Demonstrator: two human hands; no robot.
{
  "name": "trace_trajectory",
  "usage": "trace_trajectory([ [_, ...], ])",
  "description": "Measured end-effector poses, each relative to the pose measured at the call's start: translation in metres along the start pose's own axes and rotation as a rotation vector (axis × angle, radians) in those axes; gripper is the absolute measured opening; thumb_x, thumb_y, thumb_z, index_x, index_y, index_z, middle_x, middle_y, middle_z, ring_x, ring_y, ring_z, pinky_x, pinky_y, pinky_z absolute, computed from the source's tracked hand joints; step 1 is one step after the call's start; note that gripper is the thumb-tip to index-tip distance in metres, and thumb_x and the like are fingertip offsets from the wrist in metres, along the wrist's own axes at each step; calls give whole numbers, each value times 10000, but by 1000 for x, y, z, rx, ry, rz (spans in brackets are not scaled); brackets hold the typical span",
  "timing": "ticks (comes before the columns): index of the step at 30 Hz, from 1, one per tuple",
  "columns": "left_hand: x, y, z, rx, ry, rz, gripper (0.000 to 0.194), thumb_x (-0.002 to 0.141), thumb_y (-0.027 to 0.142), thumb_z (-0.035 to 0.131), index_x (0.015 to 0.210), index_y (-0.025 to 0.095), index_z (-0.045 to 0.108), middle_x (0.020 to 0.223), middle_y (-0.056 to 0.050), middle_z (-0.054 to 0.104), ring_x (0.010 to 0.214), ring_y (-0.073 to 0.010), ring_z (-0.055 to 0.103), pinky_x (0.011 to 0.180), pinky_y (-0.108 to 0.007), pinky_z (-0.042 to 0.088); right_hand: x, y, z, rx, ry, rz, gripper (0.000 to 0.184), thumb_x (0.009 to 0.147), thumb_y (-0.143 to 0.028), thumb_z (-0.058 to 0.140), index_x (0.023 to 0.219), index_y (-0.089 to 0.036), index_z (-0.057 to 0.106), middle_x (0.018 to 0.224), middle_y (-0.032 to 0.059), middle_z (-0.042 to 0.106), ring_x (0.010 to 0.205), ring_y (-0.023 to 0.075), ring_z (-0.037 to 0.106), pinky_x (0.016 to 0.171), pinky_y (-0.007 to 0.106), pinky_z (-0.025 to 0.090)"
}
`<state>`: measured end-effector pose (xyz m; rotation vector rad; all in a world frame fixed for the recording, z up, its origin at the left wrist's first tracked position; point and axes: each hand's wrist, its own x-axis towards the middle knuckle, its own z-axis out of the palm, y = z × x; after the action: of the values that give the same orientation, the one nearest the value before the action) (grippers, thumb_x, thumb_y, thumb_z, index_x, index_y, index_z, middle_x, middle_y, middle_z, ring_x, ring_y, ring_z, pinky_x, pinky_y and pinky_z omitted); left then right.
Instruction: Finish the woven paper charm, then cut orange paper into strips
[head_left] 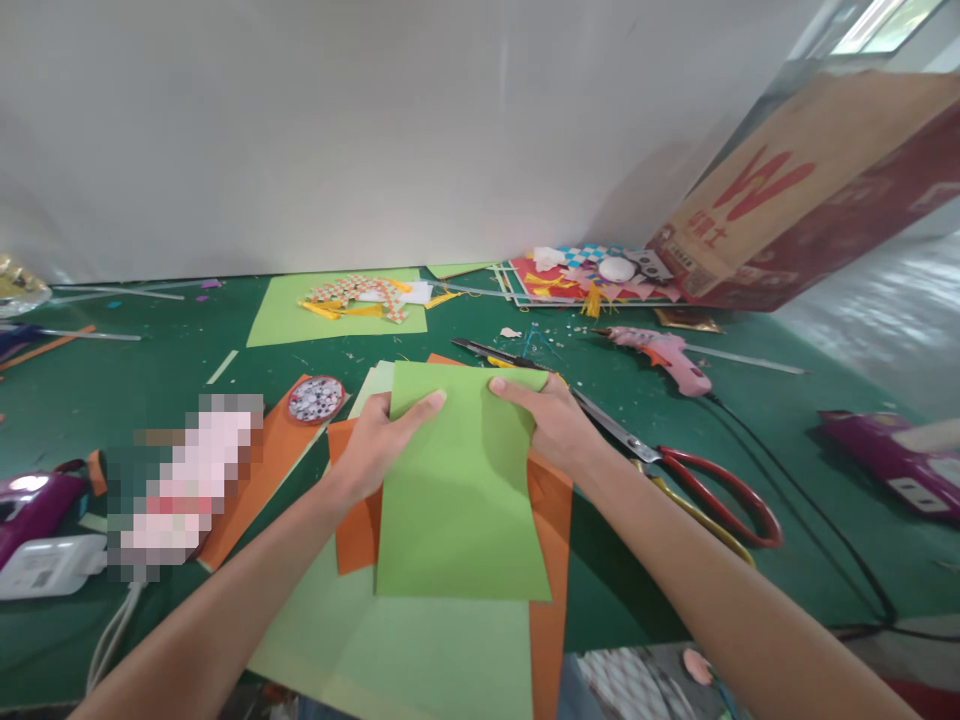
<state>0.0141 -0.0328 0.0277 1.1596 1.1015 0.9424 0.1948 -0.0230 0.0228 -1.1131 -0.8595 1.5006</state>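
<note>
Pale green paper (405,650) reaches past the table's (607,600) near edge, with orange paper (551,570) at its right. Above them is the bright green sheet (461,490), long axis running near to far; the left hand (375,440) pinches its far left edge, the right hand (559,420) its far right corner. Scissors (649,454) lie close by the right wrist, handles toward the table's right edge. Beyond rests a pink glue gun (671,358); checked strips (349,292) lie near the far edge, a paper bag (795,210) at the far right corner.
</note>
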Motion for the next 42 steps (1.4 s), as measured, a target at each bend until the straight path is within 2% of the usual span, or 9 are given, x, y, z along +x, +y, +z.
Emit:
trace_trajectory([
  [3,0,-2,1,9,10,-47,358,695,497,705,804,158,676,738,-43,688,612,-180,636,566,-285,530,0,0,0,21,-1,-9,282,454,-393,839,613,-207,702,641,32,712,604,217,664,648,373,543],
  [12,-1,-1,4,123,61,20,356,727,488,672,809,142,662,622,-1,596,600,-169,603,546,-273,508,1,2,1,67,27,5,320,393,-320,867,616,-188,680,565,-9,673,498,148,604,510,272,495],
  [16,-2,0,5,139,76,10,348,723,472,680,837,143,663,627,-6,603,606,-175,609,541,-273,511,2,3,1,68,-10,4,282,436,-314,858,627,-185,695,622,11,699,533,158,629,546,284,512],
  [22,-2,0,5,122,57,6,320,731,446,679,851,150,674,676,-22,649,649,-183,634,575,-269,529,1,4,0,47,-1,-18,257,476,-328,842,637,-188,699,614,12,694,534,163,630,552,293,511],
  [27,-2,0,4,97,13,-33,311,740,450,676,828,152,687,731,-43,693,644,-181,648,614,-282,543,1,3,0,32,11,-41,263,461,-331,841,614,-186,683,593,8,678,514,162,614,541,301,497],
  [34,-2,-1,1,-54,-76,-86,409,721,472,700,966,145,689,897,-100,729,764,-243,688,638,-316,556,1,1,-1,50,32,-60,272,455,-337,839,613,-192,673,578,0,673,503,162,611,515,293,503],
  [42,-1,1,3,46,-14,-112,403,717,491,693,906,135,701,853,-92,733,730,-239,687,634,-317,551,0,1,-1,37,39,-54,294,441,-348,849,620,-188,678,584,12,682,503,168,617,520,301,513],
])
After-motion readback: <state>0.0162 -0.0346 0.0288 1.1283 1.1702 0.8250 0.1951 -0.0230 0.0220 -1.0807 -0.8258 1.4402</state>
